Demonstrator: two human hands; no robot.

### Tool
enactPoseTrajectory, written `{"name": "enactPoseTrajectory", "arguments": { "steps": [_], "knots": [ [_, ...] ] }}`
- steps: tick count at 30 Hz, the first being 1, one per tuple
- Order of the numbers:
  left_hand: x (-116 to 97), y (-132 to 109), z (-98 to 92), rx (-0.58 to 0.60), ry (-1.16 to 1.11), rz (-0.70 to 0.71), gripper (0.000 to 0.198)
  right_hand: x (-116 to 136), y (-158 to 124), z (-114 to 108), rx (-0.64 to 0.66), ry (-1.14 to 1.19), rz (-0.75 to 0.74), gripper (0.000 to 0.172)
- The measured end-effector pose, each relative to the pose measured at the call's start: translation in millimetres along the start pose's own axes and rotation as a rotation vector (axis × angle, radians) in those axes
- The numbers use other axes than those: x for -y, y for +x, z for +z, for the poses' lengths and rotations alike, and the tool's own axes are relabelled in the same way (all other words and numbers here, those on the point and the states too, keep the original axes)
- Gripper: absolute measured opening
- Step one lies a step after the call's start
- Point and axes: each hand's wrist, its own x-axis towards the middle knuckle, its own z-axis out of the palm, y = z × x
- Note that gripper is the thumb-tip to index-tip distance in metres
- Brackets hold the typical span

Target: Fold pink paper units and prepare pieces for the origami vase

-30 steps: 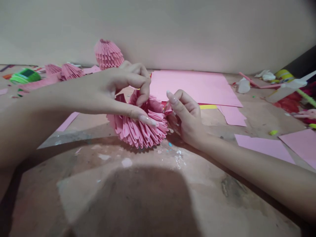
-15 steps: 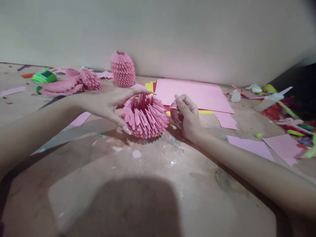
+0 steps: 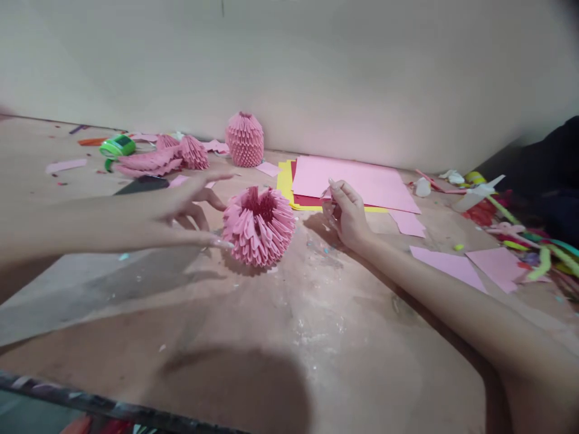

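The left hand [image 3: 190, 205] hangs open, fingers spread and blurred, just to the left of a pink folded-paper bowl [image 3: 259, 226]; its thumb tip lies at the bowl's lower left edge, and whether it touches cannot be told. The bowl sits on the table [image 3: 289, 325] with its hollow opening facing up, between the two hands. The right hand [image 3: 346, 214] rests on the table just right of the bowl, fingers curled in and pinching a small pink paper piece [image 3: 326, 194] at the fingertips.

Beyond the right hand lies a stack of paper sheets [image 3: 353, 178], pink on top with red and yellow edges showing below. Farther right of it lie loose pink sheets [image 3: 452, 268] and a heap of colourful craft scraps [image 3: 525, 241]. Behind the left hand stand a pink paper vase [image 3: 245, 138], a pile of folded pink pieces [image 3: 158, 160] and a green tape roll [image 3: 117, 146].
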Motion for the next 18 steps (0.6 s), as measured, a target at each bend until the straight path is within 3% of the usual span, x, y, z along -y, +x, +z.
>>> {"name": "enactPoseTrajectory", "arguments": {
  "steps": [2,4,8,13,18],
  "knots": [
    [16.2,7.9,-5.5,0.1,0.058,0.001,0.086,-0.4,0.3,-0.1,0.004,0.0,0.002,0.054],
    [35.3,18.9,0.6,0.184,0.063,0.027,0.104,-0.1,0.7,0.0,0.014,0.008,0.01,0.053],
    [58.1,36.6,46.5,0.271,-0.163,0.069,0.118,0.6,1.5,-0.4,0.018,0.021,0.028,0.053],
    [31.7,30.6,103.6,0.127,-0.268,0.014,0.118,-1.3,0.6,-3.6,0.002,0.018,0.041,0.053],
    [0.8,-6.6,117.8,0.031,-0.128,0.033,0.107,-2.7,1.3,-8.5,-0.017,0.03,0.037,0.051]
  ]
}}
